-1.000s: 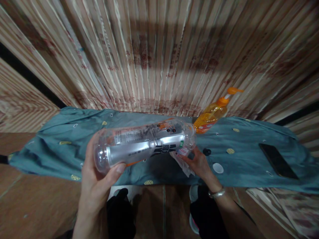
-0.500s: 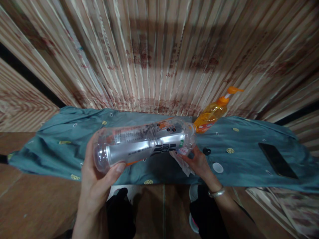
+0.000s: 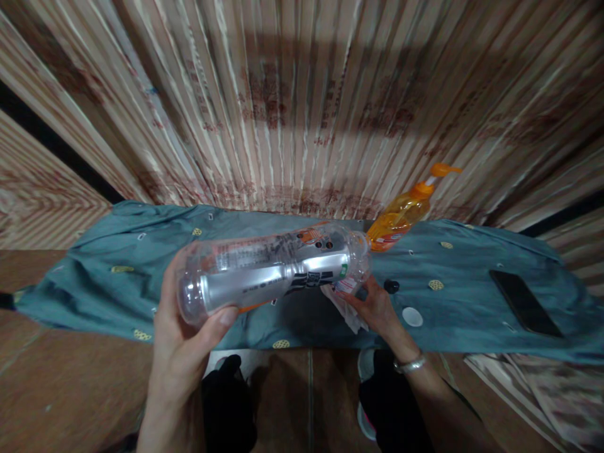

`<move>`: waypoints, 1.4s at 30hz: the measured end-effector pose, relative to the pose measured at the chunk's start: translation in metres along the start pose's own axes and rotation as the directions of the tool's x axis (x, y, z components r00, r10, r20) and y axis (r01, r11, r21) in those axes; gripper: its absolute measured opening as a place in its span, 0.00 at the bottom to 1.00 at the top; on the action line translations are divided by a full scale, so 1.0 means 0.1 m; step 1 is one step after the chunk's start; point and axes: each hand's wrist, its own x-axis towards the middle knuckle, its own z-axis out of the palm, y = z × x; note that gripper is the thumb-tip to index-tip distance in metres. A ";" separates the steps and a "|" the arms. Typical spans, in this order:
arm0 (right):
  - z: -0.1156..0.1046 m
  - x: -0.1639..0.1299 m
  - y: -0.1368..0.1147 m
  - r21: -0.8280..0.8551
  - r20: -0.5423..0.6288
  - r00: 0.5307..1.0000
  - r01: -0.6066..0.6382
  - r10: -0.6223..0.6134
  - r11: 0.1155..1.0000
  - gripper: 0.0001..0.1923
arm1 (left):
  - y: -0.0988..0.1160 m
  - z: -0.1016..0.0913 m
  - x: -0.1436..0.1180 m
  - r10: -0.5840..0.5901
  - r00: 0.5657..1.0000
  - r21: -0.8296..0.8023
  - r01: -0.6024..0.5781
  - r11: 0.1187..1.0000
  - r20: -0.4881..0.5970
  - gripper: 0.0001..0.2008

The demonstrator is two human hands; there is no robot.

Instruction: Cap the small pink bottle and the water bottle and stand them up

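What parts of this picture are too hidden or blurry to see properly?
Head view only:
- The neck of the clear bottle: covered by the right hand and the white cloth.
- The bottle's label print: too small and blurred to read.
- The lower part of the orange pump bottle: hidden behind the clear bottle.
- The left hand shows, but its forearm is cut off by the bottom edge.
- The small black thing on the blue cloth: too small to identify.
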 end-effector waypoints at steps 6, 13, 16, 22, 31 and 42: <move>-0.01 0.00 -0.03 -0.008 0.017 1.000 -0.002 0.002 1.000 0.31 | 0.00 -0.01 -0.01 -0.008 1.000 0.009 0.008 1.000 0.012 0.41; -0.01 0.00 -0.02 0.004 0.021 1.000 -0.004 0.004 1.000 0.33 | 0.00 0.00 -0.01 -0.018 1.000 -0.011 0.018 1.000 -0.002 0.42; -0.01 0.00 -0.01 -0.001 0.018 1.000 -0.010 0.010 1.000 0.32 | 0.01 0.01 -0.01 -0.021 1.000 -0.021 0.021 1.000 0.002 0.42; -0.01 0.00 0.00 -0.014 0.014 1.000 0.009 -0.009 1.000 0.31 | 0.01 0.01 -0.01 -0.018 1.000 -0.040 0.018 0.999 -0.006 0.42; 0.01 0.00 0.03 -0.022 0.015 1.000 0.016 -0.016 1.000 0.32 | 0.00 0.02 0.00 -0.010 1.000 -0.017 0.010 1.000 -0.012 0.42; 0.01 0.01 0.05 -0.015 0.017 0.999 0.028 -0.027 1.000 0.32 | 0.01 0.02 0.00 -0.009 1.000 -0.035 0.009 0.999 -0.005 0.42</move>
